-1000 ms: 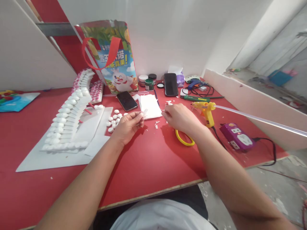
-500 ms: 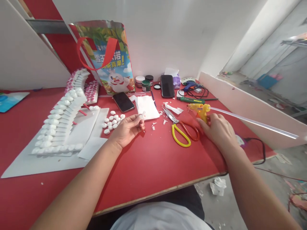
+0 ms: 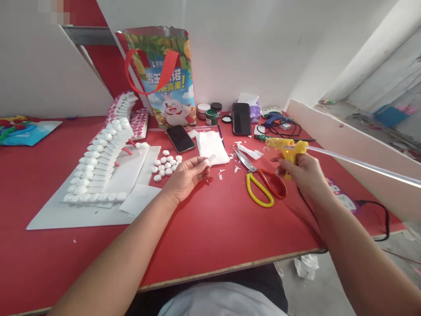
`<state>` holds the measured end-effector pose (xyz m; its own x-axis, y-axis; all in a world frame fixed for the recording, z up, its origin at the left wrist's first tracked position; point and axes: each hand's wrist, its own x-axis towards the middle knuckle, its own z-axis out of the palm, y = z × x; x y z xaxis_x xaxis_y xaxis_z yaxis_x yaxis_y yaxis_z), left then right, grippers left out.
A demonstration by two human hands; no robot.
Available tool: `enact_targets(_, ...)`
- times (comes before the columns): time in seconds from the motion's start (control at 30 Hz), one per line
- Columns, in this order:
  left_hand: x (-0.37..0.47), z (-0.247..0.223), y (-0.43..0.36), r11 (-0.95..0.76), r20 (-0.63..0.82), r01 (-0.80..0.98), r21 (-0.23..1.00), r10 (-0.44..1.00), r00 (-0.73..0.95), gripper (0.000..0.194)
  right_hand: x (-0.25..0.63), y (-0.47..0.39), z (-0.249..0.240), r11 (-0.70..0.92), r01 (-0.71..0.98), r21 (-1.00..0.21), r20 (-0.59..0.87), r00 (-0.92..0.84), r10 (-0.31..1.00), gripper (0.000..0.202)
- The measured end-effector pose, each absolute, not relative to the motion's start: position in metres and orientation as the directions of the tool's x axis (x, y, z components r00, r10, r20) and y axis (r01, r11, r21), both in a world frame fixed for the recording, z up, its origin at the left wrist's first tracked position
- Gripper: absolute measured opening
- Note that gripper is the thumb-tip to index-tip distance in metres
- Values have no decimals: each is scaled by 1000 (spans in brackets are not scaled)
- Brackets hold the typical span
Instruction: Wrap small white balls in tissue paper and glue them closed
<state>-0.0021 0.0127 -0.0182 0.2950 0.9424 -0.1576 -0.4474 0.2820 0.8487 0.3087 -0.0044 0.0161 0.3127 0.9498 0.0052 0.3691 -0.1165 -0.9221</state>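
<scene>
My left hand (image 3: 187, 177) pinches a small white piece of paper (image 3: 210, 159) between thumb and fingertips, just in front of a stack of white paper (image 3: 212, 147). My right hand (image 3: 307, 175) is wrapped round the handle of a yellow hot glue gun (image 3: 290, 151), raised off the table with its nozzle toward the left. A long clear glue stick (image 3: 358, 164) juts out of its back. Between my hands lie scissors (image 3: 259, 189) with one yellow and one red handle. Left of my left hand sit several small white rolled pieces (image 3: 164, 166).
A white model edged with rolled pieces (image 3: 95, 160) stands at left on a white board (image 3: 49, 217). Farther back are a printed bag (image 3: 167, 87), two phones (image 3: 180, 138), small jars (image 3: 211, 116) and a blue glue gun (image 3: 274, 118). Paper scraps (image 3: 251, 151) lie behind the scissors.
My right hand has lifted the yellow glue gun off the table and brought it a little nearer. My left hand keeps its pinch on the paper piece. The view has shifted slightly left.
</scene>
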Motion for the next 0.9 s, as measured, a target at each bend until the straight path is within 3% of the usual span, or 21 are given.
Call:
enact_targets(0.1,-1,-18,13,187,-110,-441,878,975,193,40,285,-15,36,-82,141,-987,-58,167,984,29)
enact_targets(0.2,-2,-20,14,124,-76,-408,904,988,131,39,261,-23,47,-136,53,-989,-136,3,991,39)
enact_targets(0.4,-5,-24,16,58,-33,-330,942,996,81,37,227,-30,37,-87,185,-979,-117,-156,981,53)
enact_targets(0.9,-7,-22,18,49,-31,-183,982,995,98,39,216,-23,1,21,371,-928,-46,-171,984,55)
